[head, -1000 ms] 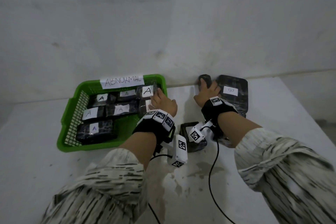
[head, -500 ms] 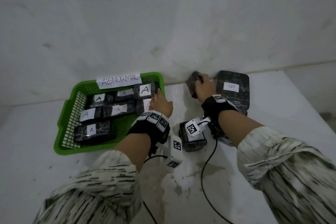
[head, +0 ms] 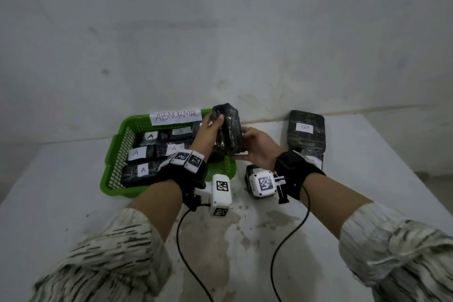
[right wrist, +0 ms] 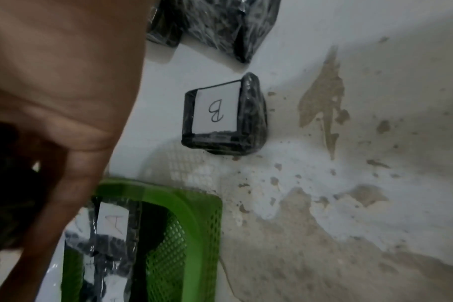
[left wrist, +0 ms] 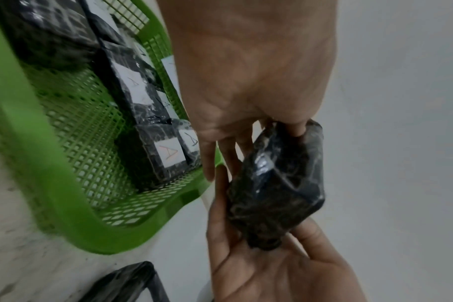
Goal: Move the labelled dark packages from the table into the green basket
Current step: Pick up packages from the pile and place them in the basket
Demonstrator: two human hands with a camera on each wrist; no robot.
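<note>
A dark wrapped package (head: 229, 130) is held upright over the right rim of the green basket (head: 110, 169). My left hand (head: 215, 122) grips its top end, thumb on one side and fingers on the other. My right hand (head: 243, 145) holds its lower end from the right. In the left wrist view the package (left wrist: 277, 183) sits between the left hand (left wrist: 272, 132) above and the right hand (left wrist: 259, 237) below, beside the basket (left wrist: 52, 163). No label shows on this package. Several dark packages marked A (head: 143, 169) lie in the basket.
A paper sign reading ABNORMAL (head: 176, 117) hangs on the basket's back wall. Dark packages marked B lie on the white table: a large one (head: 306, 130) at the right by the wall, and a small one (right wrist: 220, 114) near the basket's corner (right wrist: 194, 204). Cables trail toward me.
My right hand lifted the package from the table by the wall and carried it left toward the basket. My left hand rose out of the basket and took hold of its top.
</note>
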